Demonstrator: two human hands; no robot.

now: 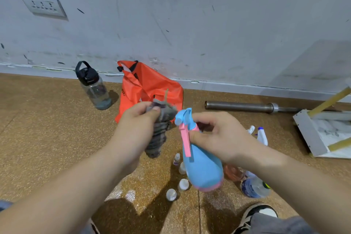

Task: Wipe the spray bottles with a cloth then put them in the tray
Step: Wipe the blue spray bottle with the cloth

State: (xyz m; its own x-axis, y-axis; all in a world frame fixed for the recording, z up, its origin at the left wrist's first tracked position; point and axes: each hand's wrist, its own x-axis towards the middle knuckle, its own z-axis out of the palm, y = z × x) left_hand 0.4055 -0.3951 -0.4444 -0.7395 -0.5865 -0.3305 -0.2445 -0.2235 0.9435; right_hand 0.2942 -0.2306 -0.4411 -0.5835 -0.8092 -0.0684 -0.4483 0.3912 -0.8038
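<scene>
Well above the speckled brown floor, a person's right hand (218, 137) holds a blue spray bottle (203, 167) by its neck, fingers curled round it just behind the pink trigger (185, 142). The left hand (138, 119) pinches a bunched grey cloth (161, 133) just beside the nozzle. Small bottles (183, 184) stand on the floor below; an orange bag (150, 83) slumps near the wall.
</scene>
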